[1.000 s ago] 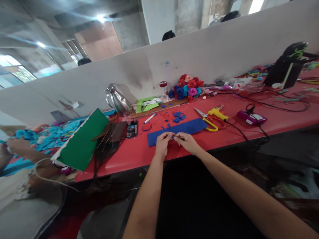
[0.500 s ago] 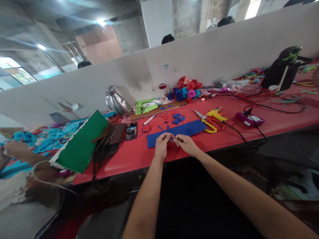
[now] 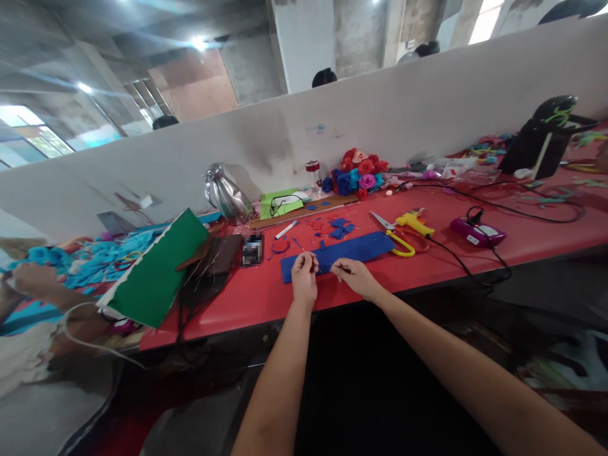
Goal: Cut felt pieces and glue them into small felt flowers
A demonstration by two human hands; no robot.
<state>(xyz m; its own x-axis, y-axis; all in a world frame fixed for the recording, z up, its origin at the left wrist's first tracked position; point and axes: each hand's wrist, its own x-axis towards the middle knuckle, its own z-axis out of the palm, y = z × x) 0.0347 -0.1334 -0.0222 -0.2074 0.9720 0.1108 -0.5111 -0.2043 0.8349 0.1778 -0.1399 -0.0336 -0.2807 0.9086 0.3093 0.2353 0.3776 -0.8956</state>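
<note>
My left hand [image 3: 304, 272] is closed in a pinch on a thin stick [image 3: 297, 244], whose far end looks blue. Close by on the right, my right hand [image 3: 354, 276] has its fingertips pressed together; whatever they hold is too small to make out. A small gap separates the two hands. Beneath and just behind them lies a long blue strip [image 3: 365, 248] on the red table. Cut blue pieces [image 3: 341, 228] and small scraps are scattered beyond it. Yellow-handled scissors [image 3: 403, 243] rest at the strip's right end, beside a yellow glue gun [image 3: 415, 223].
Left of my hands are a green board [image 3: 156, 272], a dark pouch [image 3: 213, 259] and a co-worker's arm [image 3: 42, 285]. Behind stand a steel jug [image 3: 228, 196], a jar [image 3: 313, 177] and fabric-like flowers [image 3: 363, 171]. A purple power box [image 3: 477, 232] with cables sits right.
My hands have moved apart; they were touching at the fingertips before. The stick in my left hand now points more steeply up and left. The view has shifted slightly.
</note>
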